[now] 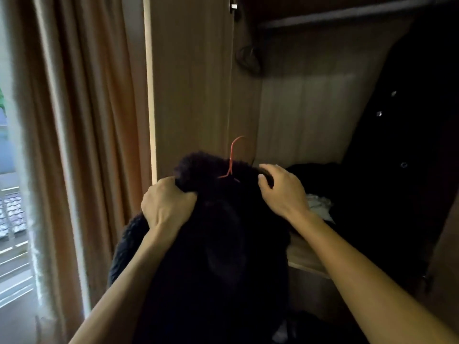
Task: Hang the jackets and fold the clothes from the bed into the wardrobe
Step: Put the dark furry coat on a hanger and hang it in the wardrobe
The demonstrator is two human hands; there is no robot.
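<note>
A dark fleecy jacket (218, 239) hangs in front of me on a thin red hanger (232, 157), whose hook sticks up above the collar. My left hand (166, 204) grips the jacket's left shoulder. My right hand (283, 187) clutches the collar and right shoulder. The open wardrobe (310, 115) is straight ahead, and its dark rail (347, 13) runs across the top, well above the hook. The jacket's lower part drops out of sight.
A dark garment with metal snaps (407, 135) hangs at the wardrobe's right. Dark and white clothes (320, 202) lie on the wardrobe shelf (305, 254). The wardrobe's side panel (191, 83) stands centre-left. Orange-brown curtains (82, 120) and a bright window are on the left.
</note>
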